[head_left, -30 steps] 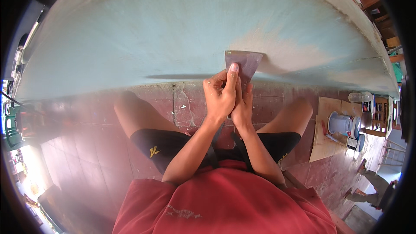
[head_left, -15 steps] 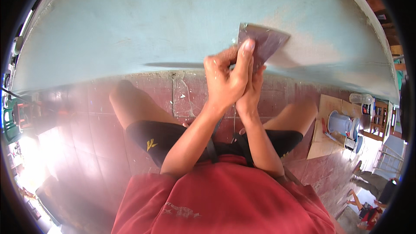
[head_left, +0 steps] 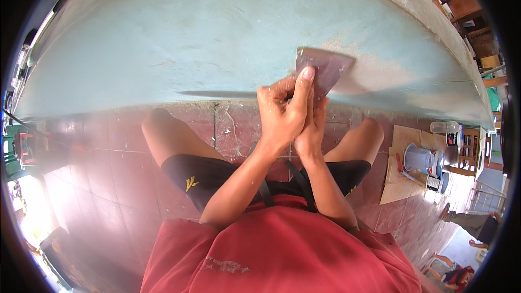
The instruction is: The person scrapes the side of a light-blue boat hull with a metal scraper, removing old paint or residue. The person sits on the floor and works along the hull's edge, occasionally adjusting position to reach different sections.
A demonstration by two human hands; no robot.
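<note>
A scraper point(head_left: 325, 70) with a flat, tapering, purplish-brown blade is held in both of my hands, its wide edge facing up toward a pale blue wall surface point(head_left: 190, 38). My left hand point(head_left: 283, 111) is closed round its narrow end, with the thumb laid on the blade and pale flecks on the fingers. My right hand point(head_left: 311, 133) is pressed against the left from the right side, fingers closed at the scraper's lower end. The handle is hidden by the hands. Beside the blade lies a pinkish-beige patch point(head_left: 380, 70) on the blue surface.
Reddish floor tiles point(head_left: 130, 184) with white crumbs lie below the wall, between my bent knees. At the right, a cardboard sheet point(head_left: 395, 184) carries a light blue tub point(head_left: 418, 158) and small containers. A clear jar point(head_left: 445, 127) is nearby. Other people appear at the lower right.
The view has tilted, so more of the wall's upper edge shows and my hands with the scraper sit lower in the picture. My right knee has come inward. Both hands keep their grip.
</note>
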